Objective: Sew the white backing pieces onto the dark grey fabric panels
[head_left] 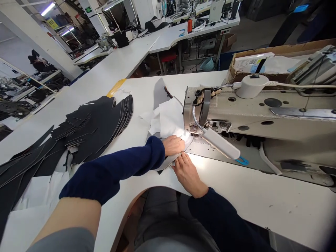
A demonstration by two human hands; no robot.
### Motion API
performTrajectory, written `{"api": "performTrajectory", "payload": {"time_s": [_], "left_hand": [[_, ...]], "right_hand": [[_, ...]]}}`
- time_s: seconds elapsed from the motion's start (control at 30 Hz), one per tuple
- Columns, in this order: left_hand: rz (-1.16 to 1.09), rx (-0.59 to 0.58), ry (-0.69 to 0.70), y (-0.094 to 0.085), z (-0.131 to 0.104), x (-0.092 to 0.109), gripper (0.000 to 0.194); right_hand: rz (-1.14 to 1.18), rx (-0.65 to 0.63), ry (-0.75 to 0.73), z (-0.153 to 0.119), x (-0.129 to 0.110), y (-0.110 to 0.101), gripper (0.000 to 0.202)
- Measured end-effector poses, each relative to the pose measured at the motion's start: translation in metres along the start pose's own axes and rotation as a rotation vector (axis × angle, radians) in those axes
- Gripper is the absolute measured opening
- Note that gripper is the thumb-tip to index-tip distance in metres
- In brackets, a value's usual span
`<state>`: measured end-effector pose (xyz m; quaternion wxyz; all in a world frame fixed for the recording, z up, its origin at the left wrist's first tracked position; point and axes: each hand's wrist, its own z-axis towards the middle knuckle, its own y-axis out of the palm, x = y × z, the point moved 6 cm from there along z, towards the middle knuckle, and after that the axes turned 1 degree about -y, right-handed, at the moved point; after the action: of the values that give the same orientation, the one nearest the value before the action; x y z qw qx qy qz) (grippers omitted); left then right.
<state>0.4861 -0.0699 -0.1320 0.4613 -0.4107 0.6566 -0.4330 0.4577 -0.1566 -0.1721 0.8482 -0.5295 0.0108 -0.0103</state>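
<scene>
I have both bare hands working at the left end of the sewing machine [244,112], where its bright lamp [221,143] lights the bed. The grey fabric piece [166,163] lies between the curved cut-out in the near edge of the white table [141,133] and the machine's needle end, with part of it under the hands.

My left hand [173,145] reaches in from the left and rests on the fabric just beside the needle end, fingers bunched and curled downward. My right hand [187,171] is nearer the table's near edge, fingers close together, their tips touching the grey piece; the two hands meet or nearly meet at the fingertips. (From up here I can't tell whether either hand pinches the fabric or only presses on it.)

Just beyond the left hand, loose white sheets [172,117] overlap against the machine's left end. On the left part of the table I see a fanned stack of black fabric pieces [101,122], well apart from the hands, and yellow tape [115,87] at the far edge beyond it. A blue plastic clip [242,160] sits at the lower end of the lamp. A round white fixture [252,86] stands on top of the machine, and an open cardboard box [286,52] is behind it, at the far right.
</scene>
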Motion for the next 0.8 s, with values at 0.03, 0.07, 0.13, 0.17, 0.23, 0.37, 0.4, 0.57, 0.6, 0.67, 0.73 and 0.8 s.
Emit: {"api": "performTrajectory", "payload": {"time_s": [0.03,0.07,0.13,0.17,0.23,0.37,0.4,0.57,0.6,0.67,0.73,0.8], "left_hand": [[0.009,0.014,-0.003,0.0,0.0,-0.001,0.02],[0.02,0.03,-0.006,0.0,0.0,-0.002,0.02],[0.04,0.057,-0.02,0.0,-0.002,-0.002,0.02],[0.046,0.059,-0.035,0.0,-0.003,-0.001,0.021],[0.049,0.044,-0.073,0.001,-0.004,0.0,0.024],[0.041,-0.004,-0.12,0.003,0.001,0.005,0.024],[0.039,-0.005,-0.127,0.004,0.004,0.005,0.024],[0.021,0.028,-0.18,0.008,0.017,0.003,0.022],[0.018,0.03,-0.196,0.009,0.019,0.002,0.022],[0.018,0.032,-0.228,0.01,0.024,0.003,0.021],[0.022,0.041,-0.257,0.011,0.027,0.004,0.022],[0.021,0.058,-0.28,0.012,0.031,0.006,0.022]], "right_hand": [[-0.007,-0.005,0.005,0.0,0.002,0.0,0.04],[-0.016,-0.009,0.007,0.0,0.004,0.001,0.042],[-0.032,-0.01,0.008,-0.001,0.006,0.0,0.044],[-0.037,-0.008,0.008,-0.001,0.007,0.0,0.044],[-0.042,-0.012,-0.003,-0.002,0.008,-0.001,0.045],[-0.041,-0.037,-0.038,-0.003,0.013,-0.001,0.045],[-0.042,-0.041,-0.039,-0.004,0.016,-0.001,0.045],[-0.056,-0.05,-0.021,-0.006,0.031,0.0,0.044],[-0.062,-0.048,-0.02,-0.006,0.035,0.0,0.044],[-0.07,-0.047,-0.018,-0.007,0.042,-0.001,0.042],[-0.069,-0.045,-0.011,-0.006,0.048,-0.004,0.039],[-0.069,-0.034,-0.006,-0.005,0.05,-0.008,0.037]]}}
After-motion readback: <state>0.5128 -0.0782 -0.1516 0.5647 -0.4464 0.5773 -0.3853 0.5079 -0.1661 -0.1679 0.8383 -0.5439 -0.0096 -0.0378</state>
